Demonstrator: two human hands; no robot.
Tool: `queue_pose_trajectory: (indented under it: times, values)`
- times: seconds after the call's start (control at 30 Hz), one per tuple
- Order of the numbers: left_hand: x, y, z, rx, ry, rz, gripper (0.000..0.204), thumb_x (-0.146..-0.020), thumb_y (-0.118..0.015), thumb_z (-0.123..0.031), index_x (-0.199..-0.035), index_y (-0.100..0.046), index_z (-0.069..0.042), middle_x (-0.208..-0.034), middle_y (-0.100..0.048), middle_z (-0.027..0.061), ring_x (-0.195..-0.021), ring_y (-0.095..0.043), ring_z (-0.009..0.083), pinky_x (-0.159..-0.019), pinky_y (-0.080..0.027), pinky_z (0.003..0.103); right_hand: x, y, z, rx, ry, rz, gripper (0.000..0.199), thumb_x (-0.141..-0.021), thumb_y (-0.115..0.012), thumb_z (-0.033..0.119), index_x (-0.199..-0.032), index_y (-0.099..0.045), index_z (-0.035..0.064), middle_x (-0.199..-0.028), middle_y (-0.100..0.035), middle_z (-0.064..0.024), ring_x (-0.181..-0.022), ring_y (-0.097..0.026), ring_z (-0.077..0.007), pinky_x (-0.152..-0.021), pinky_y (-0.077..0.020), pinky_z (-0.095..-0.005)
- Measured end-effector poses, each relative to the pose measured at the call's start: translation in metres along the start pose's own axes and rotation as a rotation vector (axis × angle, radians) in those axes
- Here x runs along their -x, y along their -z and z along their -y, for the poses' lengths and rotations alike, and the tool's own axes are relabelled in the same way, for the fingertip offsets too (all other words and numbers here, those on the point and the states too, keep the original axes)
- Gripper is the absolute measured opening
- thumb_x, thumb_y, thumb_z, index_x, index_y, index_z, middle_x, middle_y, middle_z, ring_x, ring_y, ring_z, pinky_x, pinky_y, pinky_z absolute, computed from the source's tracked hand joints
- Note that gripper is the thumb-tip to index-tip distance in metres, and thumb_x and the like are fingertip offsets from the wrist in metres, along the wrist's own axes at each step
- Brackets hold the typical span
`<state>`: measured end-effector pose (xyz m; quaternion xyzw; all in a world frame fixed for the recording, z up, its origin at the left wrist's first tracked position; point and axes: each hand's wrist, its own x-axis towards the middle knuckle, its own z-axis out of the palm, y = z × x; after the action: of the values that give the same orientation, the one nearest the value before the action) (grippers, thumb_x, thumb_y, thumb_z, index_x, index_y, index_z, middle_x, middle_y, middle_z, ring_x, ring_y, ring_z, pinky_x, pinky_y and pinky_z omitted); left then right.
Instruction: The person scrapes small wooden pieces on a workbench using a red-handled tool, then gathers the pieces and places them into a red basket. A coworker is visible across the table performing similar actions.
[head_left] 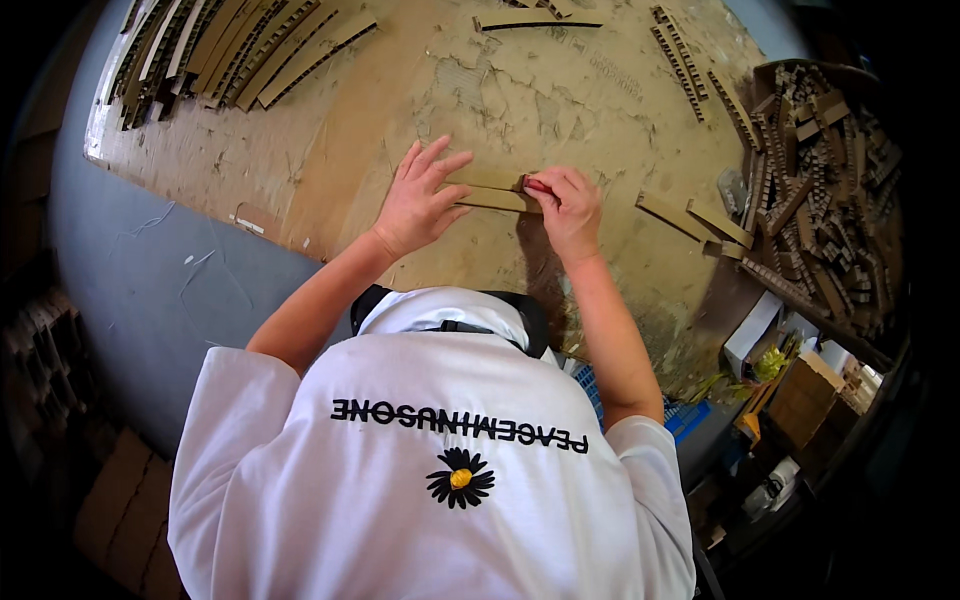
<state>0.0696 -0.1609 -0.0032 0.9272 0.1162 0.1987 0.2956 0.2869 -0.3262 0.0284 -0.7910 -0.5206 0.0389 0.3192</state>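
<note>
Two narrow brown cardboard strips [495, 201] lie side by side between my hands on a worn tabletop [400, 90]. My left hand [420, 200] is open, its fingers spread, with the thumb and a fingertip at the left ends of the strips. Pinched in my right hand [570, 210] is a small red tool [537, 185], at the right end of the strips. My fingers cover most of that tool, so its exact kind does not show.
Long honeycomb-edged cardboard strips [230, 50] are stacked at the far left. A large bin of cardboard offcuts [830, 200] stands at the right. Loose short pieces [672, 217] lie near it, and more strips [540, 19] lie at the far edge.
</note>
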Motion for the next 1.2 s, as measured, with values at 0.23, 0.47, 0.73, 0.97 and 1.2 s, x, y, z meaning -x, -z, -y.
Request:
queue_pose_trajectory:
  times: [0.23,0.47,0.73,0.97,1.2]
  values:
    - [0.002,-0.006,-0.007,-0.121,-0.041,-0.051,0.026,-0.082,-0.081,-0.012,-0.105,-0.071,-0.011,-0.144,-0.061,0.0075,-0.143,-0.048,0.0397,-0.119,-0.038,0.060,0.006,-0.005,-0.008,0.027,-0.014,-0.010,0.013,-0.080,-0.084,0.019,-0.090,-0.078,0.0199,-0.097,-0.071,0.0052,-0.091,-0.066,-0.0219,-0.077,-0.0434,-0.0397]
    - [0.001,-0.007,-0.001,0.048,0.028,0.024,0.023,-0.086,-0.078,-0.009,-0.108,-0.070,-0.010,-0.151,-0.059,0.0092,-0.148,-0.046,0.0371,-0.121,-0.033,0.060,0.002,0.006,0.011,-0.232,-0.126,-0.086,0.013,-0.083,-0.083,0.007,-0.095,-0.078,0.0095,-0.095,-0.071,-0.0040,-0.087,-0.067,-0.0245,-0.074,-0.0524,-0.0362]
    - [0.006,-0.011,0.004,0.109,0.059,0.036,0.028,-0.085,-0.078,-0.005,-0.111,-0.068,-0.011,-0.155,-0.056,0.0105,-0.151,-0.043,0.0378,-0.124,-0.028,0.061,0.029,0.001,0.043,-0.376,-0.262,-0.054,0.014,-0.085,-0.082,0.001,-0.098,-0.077,0.0048,-0.095,-0.067,-0.0069,-0.083,-0.066,-0.0223,-0.073,-0.0531,-0.0318]
    - [0.006,-0.015,0.005,0.141,0.058,0.032,0.032,-0.083,-0.079,-0.003,-0.111,-0.066,-0.011,-0.155,-0.055,0.0099,-0.152,-0.042,0.0374,-0.125,-0.026,0.063,0.021,-0.017,0.038,-0.239,-0.077,-0.022,0.016,-0.081,-0.084,0.006,-0.096,-0.078,0.0074,-0.093,-0.069,-0.0075,-0.082,-0.068,-0.0281,-0.073,-0.0549,-0.0363]
    - [0.005,-0.013,0.004,0.140,0.055,0.026,0.035,-0.081,-0.079,-0.002,-0.111,-0.065,-0.012,-0.155,-0.055,0.0095,-0.151,-0.043,0.0371,-0.125,-0.027,0.064,0.018,-0.018,0.044,-0.136,-0.067,0.004,0.013,-0.083,-0.083,0.011,-0.094,-0.077,0.0100,-0.092,-0.070,-0.0048,-0.082,-0.070,-0.0272,-0.072,-0.0559,-0.0381]
